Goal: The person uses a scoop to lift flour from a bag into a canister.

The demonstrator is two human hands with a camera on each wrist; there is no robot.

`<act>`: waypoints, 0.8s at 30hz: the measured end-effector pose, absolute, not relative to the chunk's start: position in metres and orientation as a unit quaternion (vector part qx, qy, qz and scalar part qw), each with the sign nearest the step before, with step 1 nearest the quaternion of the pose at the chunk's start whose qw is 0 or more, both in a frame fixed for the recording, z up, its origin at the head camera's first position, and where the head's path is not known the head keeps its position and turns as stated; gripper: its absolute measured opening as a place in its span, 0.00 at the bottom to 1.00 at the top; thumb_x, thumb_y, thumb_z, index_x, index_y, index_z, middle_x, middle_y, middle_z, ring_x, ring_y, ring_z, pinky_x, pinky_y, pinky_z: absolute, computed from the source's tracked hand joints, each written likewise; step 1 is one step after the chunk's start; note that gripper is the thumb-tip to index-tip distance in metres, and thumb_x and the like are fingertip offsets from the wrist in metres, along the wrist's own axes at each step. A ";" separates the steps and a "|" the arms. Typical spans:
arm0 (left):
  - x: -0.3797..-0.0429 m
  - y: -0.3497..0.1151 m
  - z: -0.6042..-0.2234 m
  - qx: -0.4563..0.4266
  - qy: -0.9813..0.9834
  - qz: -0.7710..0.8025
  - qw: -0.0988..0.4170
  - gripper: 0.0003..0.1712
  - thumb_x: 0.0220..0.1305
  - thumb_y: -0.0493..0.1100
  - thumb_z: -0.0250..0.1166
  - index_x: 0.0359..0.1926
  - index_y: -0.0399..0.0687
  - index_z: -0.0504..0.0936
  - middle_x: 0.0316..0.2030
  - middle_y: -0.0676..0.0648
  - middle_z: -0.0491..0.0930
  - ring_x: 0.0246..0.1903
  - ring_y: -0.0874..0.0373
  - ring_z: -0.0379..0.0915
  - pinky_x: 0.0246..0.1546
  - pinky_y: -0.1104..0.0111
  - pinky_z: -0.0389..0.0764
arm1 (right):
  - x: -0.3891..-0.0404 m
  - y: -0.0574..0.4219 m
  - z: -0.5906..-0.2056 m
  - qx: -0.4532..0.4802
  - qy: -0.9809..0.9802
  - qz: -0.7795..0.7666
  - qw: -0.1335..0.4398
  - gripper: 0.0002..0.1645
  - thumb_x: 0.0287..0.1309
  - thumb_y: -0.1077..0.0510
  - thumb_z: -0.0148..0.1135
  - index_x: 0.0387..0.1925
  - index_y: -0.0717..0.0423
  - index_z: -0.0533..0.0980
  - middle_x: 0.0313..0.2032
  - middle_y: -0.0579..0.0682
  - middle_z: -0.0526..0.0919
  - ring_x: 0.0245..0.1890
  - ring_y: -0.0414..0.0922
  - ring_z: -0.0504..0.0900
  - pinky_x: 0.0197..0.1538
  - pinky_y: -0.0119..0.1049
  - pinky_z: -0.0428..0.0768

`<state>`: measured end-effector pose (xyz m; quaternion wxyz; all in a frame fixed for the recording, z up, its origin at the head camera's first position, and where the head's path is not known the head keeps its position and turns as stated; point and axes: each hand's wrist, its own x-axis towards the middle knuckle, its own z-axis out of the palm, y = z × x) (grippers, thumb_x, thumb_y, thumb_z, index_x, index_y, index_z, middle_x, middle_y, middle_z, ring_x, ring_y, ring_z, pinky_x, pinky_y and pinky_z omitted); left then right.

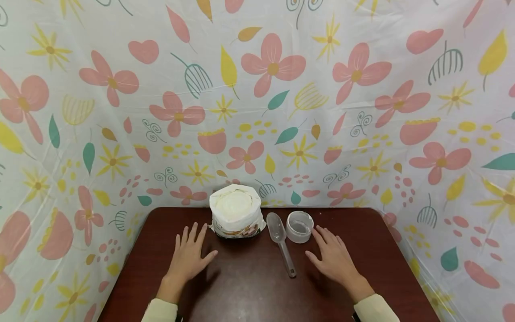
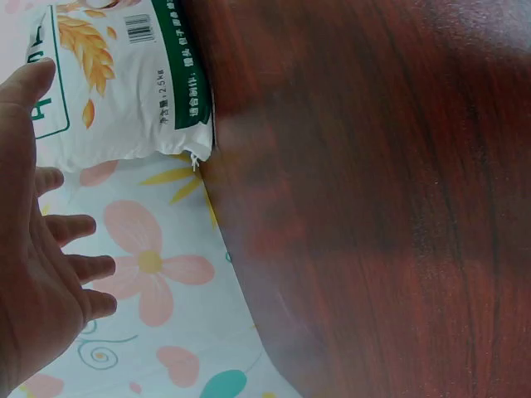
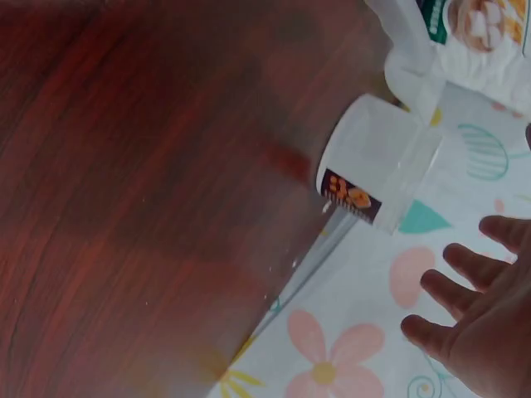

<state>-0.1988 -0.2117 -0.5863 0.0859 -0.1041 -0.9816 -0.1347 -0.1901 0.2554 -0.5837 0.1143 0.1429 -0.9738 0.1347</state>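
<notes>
An opened white bag of flour [image 1: 236,210] stands near the back edge of the table, its rolled-down top showing white powder. In the left wrist view the bag [image 2: 124,79] bears a green stripe, a wheat print and a 2.5 kg label. To its right lies a clear plastic scoop [image 1: 277,230], handle toward the front. Beside the scoop stands a clear round jar [image 1: 299,227] with no lid on it. My left hand [image 1: 189,257], fingers spread and holding nothing, is just left of the bag. My right hand [image 1: 335,257], likewise spread, has its fingertips close to the jar's right side.
The dark reddish wooden table [image 1: 249,286] has rounded back corners. Behind it and at both sides hangs a white curtain [image 1: 257,120] printed with flowers and leaves. White specks lie on the table near the jar in the right wrist view.
</notes>
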 end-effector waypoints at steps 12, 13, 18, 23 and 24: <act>-0.204 -0.213 -0.582 -0.128 -0.971 -0.142 0.144 0.49 0.65 0.61 0.70 0.78 0.45 0.63 0.73 0.30 0.65 0.71 0.28 0.60 0.69 0.30 0.65 | -0.192 0.234 -0.593 0.150 -0.965 0.179 0.116 0.40 0.64 0.40 0.68 0.69 0.60 0.73 0.66 0.63 0.75 0.64 0.64 0.75 0.58 0.67 0.80; -0.204 -0.213 -0.581 -0.131 -0.970 -0.142 0.150 0.49 0.65 0.61 0.70 0.78 0.44 0.64 0.72 0.30 0.66 0.71 0.28 0.61 0.68 0.30 0.66 | -0.192 0.233 -0.595 0.148 -0.965 0.186 0.108 0.40 0.64 0.40 0.68 0.69 0.59 0.72 0.66 0.63 0.75 0.64 0.64 0.75 0.59 0.67 0.79; -0.205 -0.213 -0.576 -0.143 -0.964 -0.142 0.173 0.47 0.65 0.59 0.70 0.76 0.41 0.66 0.70 0.29 0.68 0.69 0.29 0.65 0.66 0.32 0.71 | -0.193 0.225 -0.598 0.129 -0.965 0.222 0.059 0.42 0.66 0.39 0.66 0.72 0.58 0.69 0.68 0.63 0.73 0.66 0.63 0.73 0.65 0.65 0.76; -0.208 -0.214 -0.569 -0.157 -0.958 -0.148 0.190 0.45 0.66 0.57 0.70 0.75 0.38 0.67 0.69 0.28 0.70 0.67 0.30 0.68 0.65 0.36 0.75 | -0.193 0.217 -0.600 0.098 -0.959 0.267 0.016 0.44 0.66 0.40 0.67 0.75 0.56 0.65 0.69 0.62 0.71 0.68 0.61 0.71 0.68 0.63 0.75; -0.209 -0.214 -0.568 -0.160 -0.957 -0.149 0.192 0.44 0.67 0.56 0.70 0.75 0.37 0.67 0.68 0.28 0.70 0.67 0.30 0.69 0.65 0.36 0.75 | -0.193 0.216 -0.602 0.095 -0.957 0.274 0.012 0.44 0.66 0.40 0.67 0.75 0.56 0.65 0.69 0.62 0.71 0.69 0.61 0.71 0.68 0.63 0.75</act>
